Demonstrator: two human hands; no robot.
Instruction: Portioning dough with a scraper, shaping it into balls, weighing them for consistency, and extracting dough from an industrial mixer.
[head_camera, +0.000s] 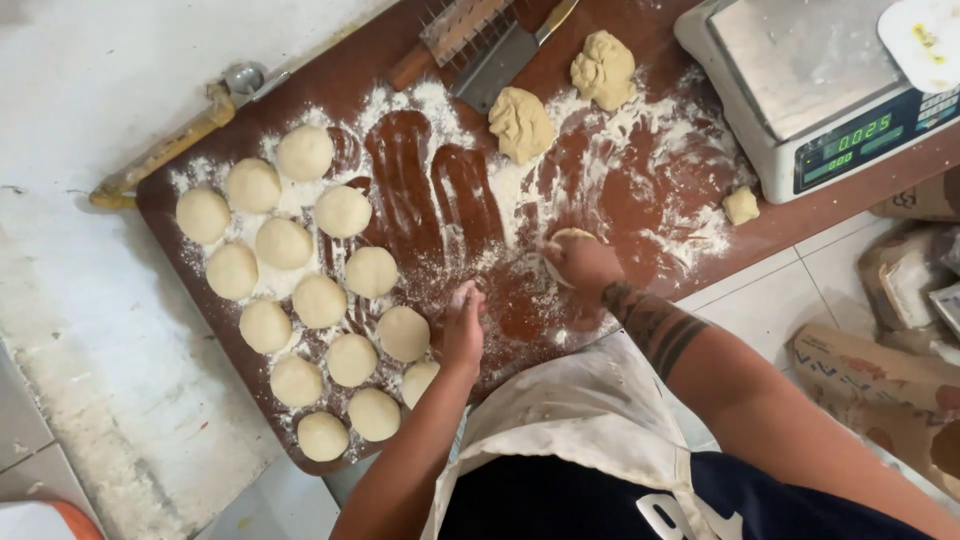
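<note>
My right hand (583, 262) is cupped over a small dough piece (566, 238) on the floured brown table (420, 60), pressing it against the surface. Flour-dusted, my left hand (463, 325) rests on the table with fingers together and nothing in it, just right of the nearest dough ball (403, 333). Several round dough balls (284, 243) lie in rows on the table's left part. Two rough dough lumps (521, 124) (603, 69) sit farther back. A tiny dough scrap (741, 205) lies by the scale.
A digital scale (815, 90) stands at the table's right end. A metal scraper (500, 62) and a wooden-handled tool (445, 40) lie at the far edge. Paper sacks (880, 390) sit on the floor at right. A white wall (90, 200) runs along the left.
</note>
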